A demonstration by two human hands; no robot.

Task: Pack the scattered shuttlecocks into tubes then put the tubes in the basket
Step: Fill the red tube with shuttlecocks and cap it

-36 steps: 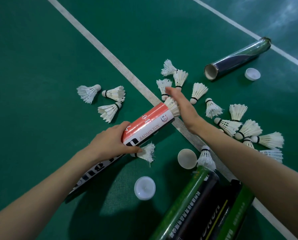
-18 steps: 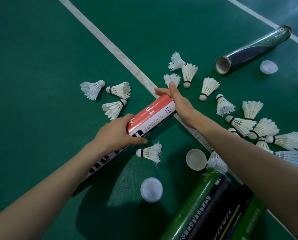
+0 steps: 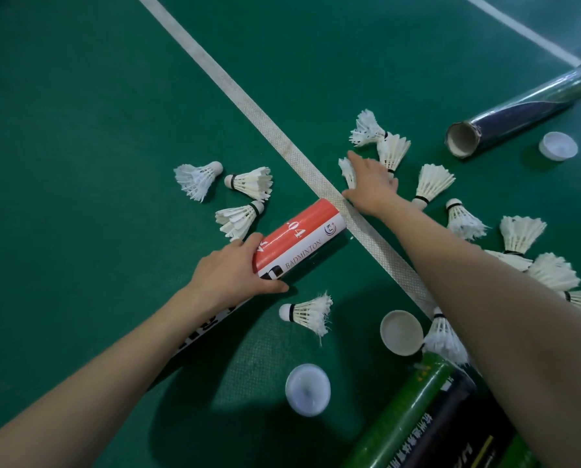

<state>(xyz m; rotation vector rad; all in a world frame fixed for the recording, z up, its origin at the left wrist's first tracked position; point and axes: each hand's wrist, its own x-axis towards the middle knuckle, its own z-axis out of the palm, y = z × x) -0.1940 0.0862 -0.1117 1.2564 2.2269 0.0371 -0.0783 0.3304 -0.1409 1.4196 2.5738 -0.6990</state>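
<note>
A green court floor (image 3: pixel 80 130) crossed by a white line (image 3: pixel 248 106) is strewn with shuttlecocks, most of them right of the line. The red-and-white tube (image 3: pixel 299 241) is held by the left hand (image 3: pixel 235 275), clamped round its middle, open end towards the line. The right hand (image 3: pixel 372 185) is spread, fingers apart, over a shuttlecock (image 3: pixel 348 172) beyond the line (not yet gripped, it seems). Packing is judged under way; next, that shuttlecock would be pinched and fed cork-first into the tube. No basket is seen.
</note>
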